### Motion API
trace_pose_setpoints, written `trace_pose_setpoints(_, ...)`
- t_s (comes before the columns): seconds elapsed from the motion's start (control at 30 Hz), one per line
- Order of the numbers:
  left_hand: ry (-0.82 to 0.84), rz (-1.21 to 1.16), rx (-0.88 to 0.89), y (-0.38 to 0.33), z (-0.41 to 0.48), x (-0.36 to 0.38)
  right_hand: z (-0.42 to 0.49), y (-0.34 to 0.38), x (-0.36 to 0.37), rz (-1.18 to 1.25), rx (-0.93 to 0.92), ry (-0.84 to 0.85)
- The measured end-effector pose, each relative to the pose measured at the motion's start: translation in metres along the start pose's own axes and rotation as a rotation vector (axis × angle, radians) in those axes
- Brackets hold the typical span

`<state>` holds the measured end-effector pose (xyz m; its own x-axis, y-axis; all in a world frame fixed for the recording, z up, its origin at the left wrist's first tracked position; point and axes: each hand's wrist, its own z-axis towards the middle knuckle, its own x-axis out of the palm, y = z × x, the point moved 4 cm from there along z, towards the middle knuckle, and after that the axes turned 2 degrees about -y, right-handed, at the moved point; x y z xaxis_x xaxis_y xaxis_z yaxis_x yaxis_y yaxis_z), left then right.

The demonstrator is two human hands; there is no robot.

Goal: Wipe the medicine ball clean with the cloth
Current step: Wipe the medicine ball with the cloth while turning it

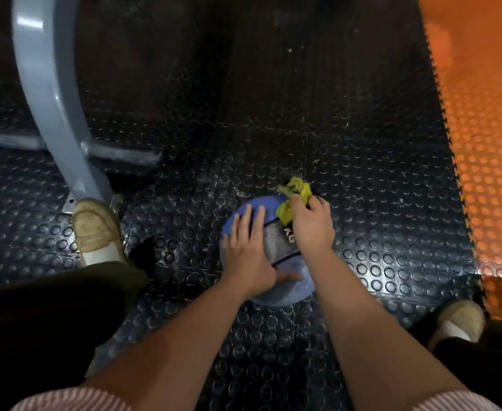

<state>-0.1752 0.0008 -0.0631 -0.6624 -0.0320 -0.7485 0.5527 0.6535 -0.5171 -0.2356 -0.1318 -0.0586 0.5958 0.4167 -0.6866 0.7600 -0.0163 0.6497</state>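
Note:
A blue medicine ball [288, 286] with a dark grey band marked "KG" lies on the black studded floor mat, between my feet. My left hand [249, 253] rests flat on its left side, fingers straight and spread, thumb stretched across the lower part. My right hand [312, 223] grips a bunched yellow cloth [294, 197] and presses it on the ball's far right top. Part of the cloth sticks out beyond my fingers. Most of the ball's top is hidden under both hands.
A grey curved metal machine frame [51, 99] stands at the left, its base beside my left shoe [95, 229]. My right shoe [460, 318] is at the lower right. An orange studded mat [487, 137] borders the black one on the right.

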Motion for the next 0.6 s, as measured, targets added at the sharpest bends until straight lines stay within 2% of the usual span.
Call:
trace_pose_setpoints(0.07,0.077,0.053,-0.035,-0.012,0.003,0.001,-0.003,-0.01,-0.005,0.003,0.134,-0.02)
trace_pose_setpoints(0.1,0.091,0.062,-0.065,-0.016,0.005,-0.001,-0.009,-0.011,-0.007,-0.022,0.117,-0.043)
trace_pose_setpoints(0.2,0.138,0.041,-0.17,-0.014,0.016,-0.005,-0.037,0.0,-0.006,-0.14,-0.092,-0.134)
trace_pose_setpoints(0.33,0.173,0.073,-0.184,0.006,0.031,-0.008,-0.06,0.013,0.009,-0.264,-0.361,0.034)
trace_pose_setpoints(0.47,0.091,-0.005,-0.196,0.014,0.02,-0.006,-0.054,0.015,0.009,-0.282,-0.497,0.099)
trace_pose_setpoints(0.53,0.065,-0.096,-0.223,0.012,0.013,-0.005,-0.043,0.017,0.007,-0.226,-0.452,0.075)
trace_pose_setpoints(0.6,0.064,-0.183,-0.259,0.007,0.009,-0.005,-0.028,0.02,0.004,-0.185,-0.283,0.05)
